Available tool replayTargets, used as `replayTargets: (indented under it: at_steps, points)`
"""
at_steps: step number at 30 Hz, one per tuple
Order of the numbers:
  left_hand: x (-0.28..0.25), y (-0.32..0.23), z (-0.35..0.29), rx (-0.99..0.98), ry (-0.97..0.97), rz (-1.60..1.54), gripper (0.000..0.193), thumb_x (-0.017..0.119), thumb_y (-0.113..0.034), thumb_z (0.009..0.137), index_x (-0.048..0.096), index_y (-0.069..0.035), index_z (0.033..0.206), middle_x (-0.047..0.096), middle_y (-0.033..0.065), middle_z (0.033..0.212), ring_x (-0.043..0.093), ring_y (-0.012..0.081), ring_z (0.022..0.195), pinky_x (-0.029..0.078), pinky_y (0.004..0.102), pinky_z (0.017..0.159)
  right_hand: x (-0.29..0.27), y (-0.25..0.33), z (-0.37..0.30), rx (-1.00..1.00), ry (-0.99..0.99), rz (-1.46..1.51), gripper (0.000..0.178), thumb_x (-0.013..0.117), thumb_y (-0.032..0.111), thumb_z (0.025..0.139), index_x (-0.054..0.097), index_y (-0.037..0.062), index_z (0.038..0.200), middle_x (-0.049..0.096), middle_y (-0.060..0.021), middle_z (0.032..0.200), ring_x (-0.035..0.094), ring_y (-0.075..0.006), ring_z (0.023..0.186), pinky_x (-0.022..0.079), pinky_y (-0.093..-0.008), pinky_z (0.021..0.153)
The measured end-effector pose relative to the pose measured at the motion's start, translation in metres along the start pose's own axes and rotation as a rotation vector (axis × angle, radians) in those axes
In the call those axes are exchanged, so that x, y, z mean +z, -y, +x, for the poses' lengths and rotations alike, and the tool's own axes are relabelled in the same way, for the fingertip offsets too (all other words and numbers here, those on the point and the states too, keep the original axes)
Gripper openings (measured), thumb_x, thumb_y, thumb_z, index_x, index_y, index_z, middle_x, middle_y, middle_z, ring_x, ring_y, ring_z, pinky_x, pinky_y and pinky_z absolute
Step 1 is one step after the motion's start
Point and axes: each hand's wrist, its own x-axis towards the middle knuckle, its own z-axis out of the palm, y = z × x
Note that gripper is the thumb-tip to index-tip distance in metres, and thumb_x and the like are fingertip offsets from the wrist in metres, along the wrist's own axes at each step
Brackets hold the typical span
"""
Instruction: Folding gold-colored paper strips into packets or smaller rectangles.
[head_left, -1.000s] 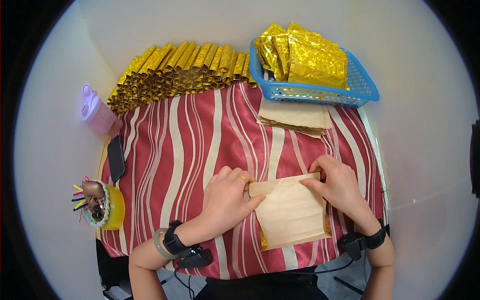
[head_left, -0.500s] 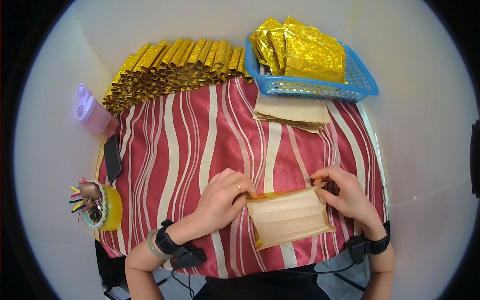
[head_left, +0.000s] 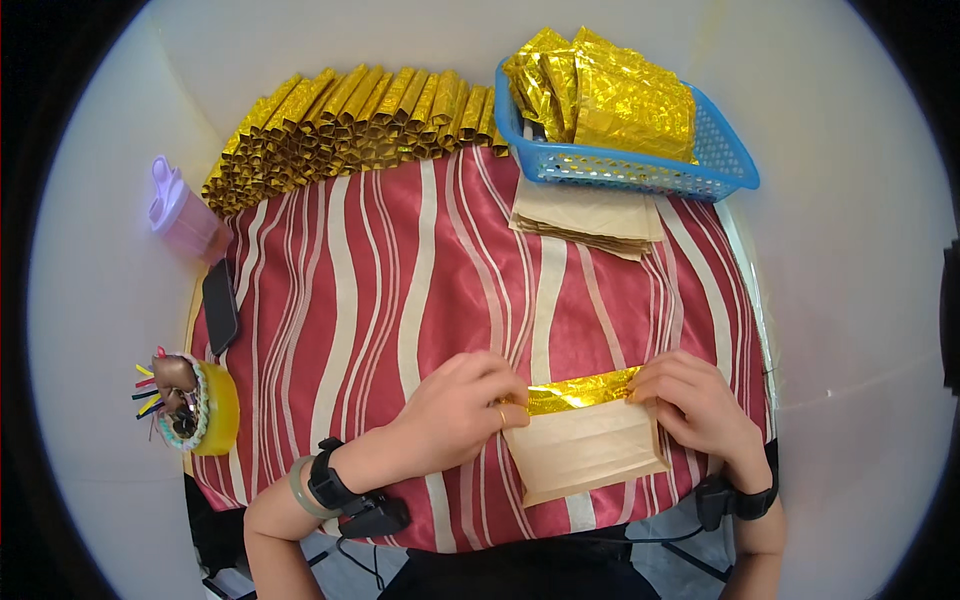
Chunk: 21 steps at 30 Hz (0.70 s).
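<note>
A brown paper sheet with a gold foil back (head_left: 590, 448) lies on the cloth close to my body. Along its far edge a strip of the gold side (head_left: 583, 391) shows, folded over toward me. My left hand (head_left: 460, 410) pinches the left end of this fold between thumb and fingers, a ring on one finger. At the other end of the fold, my right hand (head_left: 695, 398) has its thumb and fingers closed on the corner. The fingertips partly cover both corners.
A striped red tablecloth (head_left: 390, 290) covers the table. Gold foil rolls (head_left: 340, 125) are piled along the back left. A blue basket (head_left: 640, 172) holds folded gold sheets (head_left: 635, 100), with brown paper (head_left: 585, 218) before it. A purple cup (head_left: 185, 215), phone (head_left: 221, 308) and yellow container (head_left: 222, 408) line the left edge.
The far edge of the sheet has been turned over toward me, so a gold strip now shows. Both hands have closed on the ends of that fold.
</note>
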Motion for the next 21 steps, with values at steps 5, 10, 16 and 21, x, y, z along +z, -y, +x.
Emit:
replayTargets:
  at_steps: [5,10,16,21]
  points:
    - [-0.007,-0.009,-0.003,-0.009,0.204,-0.027,0.019,0.066,-0.004,0.072,0.066,-0.004,0.092,0.059,0.0059,0.096,0.058,0.0229,0.096,0.050,0.0308,0.078,-0.011,0.013,-0.015,0.123,0.084,0.137,0.024,0.063,0.001,0.068,0.062,0.0056,0.092,0.063,-0.0134,0.116,0.058,-0.0326,0.114,0.047,-0.0422,0.097]
    - [-0.020,-0.024,-0.003,-0.090,0.237,0.016,0.014,0.071,-0.019,0.080,0.067,-0.008,0.089,0.057,0.0037,0.098,0.058,0.0210,0.099,0.037,0.0518,0.105,-0.016,0.018,-0.023,0.092,0.247,0.161,0.027,0.067,0.006,0.068,0.065,0.0119,0.094,0.049,-0.0174,0.141,0.042,-0.0350,0.135,0.033,-0.0488,0.111]
    - [-0.015,-0.040,-0.004,-0.203,0.335,-0.031,0.020,0.075,-0.028,0.078,0.069,-0.011,0.087,0.052,0.0028,0.106,0.047,0.0248,0.117,0.022,0.0675,0.108,-0.020,0.018,-0.028,0.118,0.312,0.171,0.029,0.077,0.012,0.061,0.069,0.0113,0.089,0.046,-0.0168,0.146,0.034,-0.0363,0.141,0.023,-0.0530,0.114]
    - [-0.017,-0.040,-0.008,-0.242,0.414,-0.083,0.023,0.076,-0.030,0.077,0.068,-0.012,0.089,0.047,0.0042,0.114,0.037,0.0282,0.128,0.020,0.0686,0.108,-0.017,0.016,-0.028,0.166,0.340,0.212,0.028,0.084,0.019,0.063,0.068,0.0116,0.085,0.045,-0.0156,0.146,0.032,-0.0364,0.142,0.021,-0.0532,0.115]
